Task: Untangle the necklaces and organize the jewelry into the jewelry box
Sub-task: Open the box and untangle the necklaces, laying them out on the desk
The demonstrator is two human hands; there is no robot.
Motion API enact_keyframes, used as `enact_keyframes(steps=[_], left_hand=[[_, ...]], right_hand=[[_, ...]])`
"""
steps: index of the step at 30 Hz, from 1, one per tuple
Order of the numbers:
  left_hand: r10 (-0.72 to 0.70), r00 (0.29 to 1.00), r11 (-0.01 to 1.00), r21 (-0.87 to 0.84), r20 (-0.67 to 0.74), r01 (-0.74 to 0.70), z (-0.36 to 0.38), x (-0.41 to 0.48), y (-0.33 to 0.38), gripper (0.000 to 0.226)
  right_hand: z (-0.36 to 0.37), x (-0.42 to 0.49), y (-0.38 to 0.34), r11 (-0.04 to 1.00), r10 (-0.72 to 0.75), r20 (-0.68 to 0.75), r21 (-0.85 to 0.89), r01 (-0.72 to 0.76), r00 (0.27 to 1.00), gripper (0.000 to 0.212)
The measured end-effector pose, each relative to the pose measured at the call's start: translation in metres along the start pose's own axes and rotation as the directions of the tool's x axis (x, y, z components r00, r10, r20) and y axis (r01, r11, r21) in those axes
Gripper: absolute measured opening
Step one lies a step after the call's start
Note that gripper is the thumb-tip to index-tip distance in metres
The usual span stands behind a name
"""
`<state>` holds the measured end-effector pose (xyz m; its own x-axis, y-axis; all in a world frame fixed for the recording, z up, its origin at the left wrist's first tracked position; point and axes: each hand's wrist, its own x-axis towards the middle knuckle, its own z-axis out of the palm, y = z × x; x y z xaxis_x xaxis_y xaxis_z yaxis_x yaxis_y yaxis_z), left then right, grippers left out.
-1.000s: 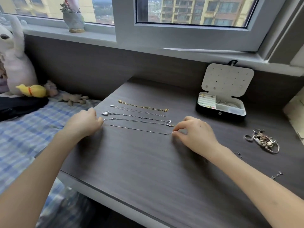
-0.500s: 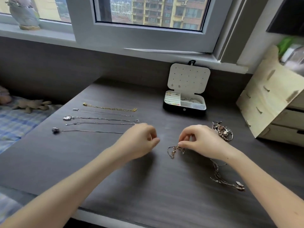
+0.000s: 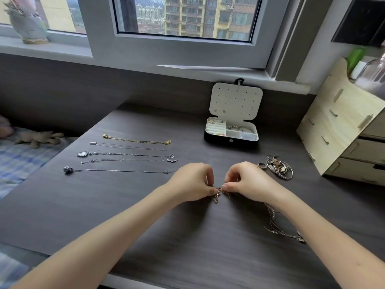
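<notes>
My left hand (image 3: 192, 182) and my right hand (image 3: 248, 181) pinch a tangled chain necklace (image 3: 217, 195) between them, low over the dark desk (image 3: 145, 215). The rest of that chain (image 3: 275, 226) trails under my right wrist to the right. Several straightened necklaces lie in a row to the left, from a gold one (image 3: 137, 140) at the back to a silver one with a round pendant (image 3: 116, 170) at the front. The jewelry box (image 3: 231, 133) stands open at the back, with rings and a bracelet inside.
A heap of rings and bracelets (image 3: 278, 166) lies right of my hands. A wooden drawer organizer (image 3: 343, 130) stands at the right edge. A checked bed cover with a plush toy (image 3: 37, 137) lies left of the desk. A plant pot (image 3: 28, 26) sits on the windowsill.
My view swung right from the row of necklaces. My right hand picked up the tangled chain, and my left hand came over and pinched it too.
</notes>
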<state>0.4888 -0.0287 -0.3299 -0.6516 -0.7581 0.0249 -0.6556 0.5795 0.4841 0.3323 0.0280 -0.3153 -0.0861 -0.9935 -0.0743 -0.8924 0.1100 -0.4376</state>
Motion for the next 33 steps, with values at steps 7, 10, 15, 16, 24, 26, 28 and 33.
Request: enact_keyframes(steps=[7,10,15,16,24,26,28,33], left_hand=[[0.059,0.998,0.921,-0.386,0.015,-0.048,-0.007,-0.005,0.000,0.027],[0.119,0.990,0.626,-0.779,0.079,-0.014,-0.023,-0.005,0.009,0.034],[0.255,0.967,0.189,-0.981,0.014,-0.036,-0.046,0.001,0.021,0.028],[0.267,0.964,0.148,-0.988,0.002,-0.039,-0.050,0.002,0.024,0.024],[0.145,0.988,0.237,-0.968,-0.050,-0.084,-0.066,-0.019,-0.007,0.021],[0.048,0.998,0.319,-0.946,-0.045,-0.058,-0.072,-0.034,-0.032,0.021],[-0.036,0.999,0.419,-0.908,-0.038,-0.020,-0.081,-0.053,-0.062,0.035],[-0.357,0.933,0.774,-0.570,-0.035,0.275,-0.100,-0.095,-0.123,0.023]], right_hand=[[-0.040,-0.014,-0.018,0.942,-0.096,-0.061,0.317,0.111,0.993,0.013],[-0.066,-0.018,-0.034,0.880,-0.140,-0.083,0.447,0.163,0.987,0.010],[-0.100,-0.013,-0.056,0.800,-0.180,-0.164,0.549,0.241,0.970,0.006],[-0.106,-0.011,-0.059,0.783,-0.180,-0.185,0.567,0.255,0.966,0.010],[-0.130,-0.002,-0.068,0.327,-0.105,-0.291,0.893,0.310,0.951,0.021],[-0.124,0.000,-0.062,0.311,-0.045,-0.294,0.904,0.294,0.955,0.021],[-0.113,0.002,-0.056,0.378,0.013,-0.265,0.894,0.241,0.964,0.020],[-0.047,0.006,-0.051,0.737,0.051,-0.101,0.675,0.031,0.994,0.016]])
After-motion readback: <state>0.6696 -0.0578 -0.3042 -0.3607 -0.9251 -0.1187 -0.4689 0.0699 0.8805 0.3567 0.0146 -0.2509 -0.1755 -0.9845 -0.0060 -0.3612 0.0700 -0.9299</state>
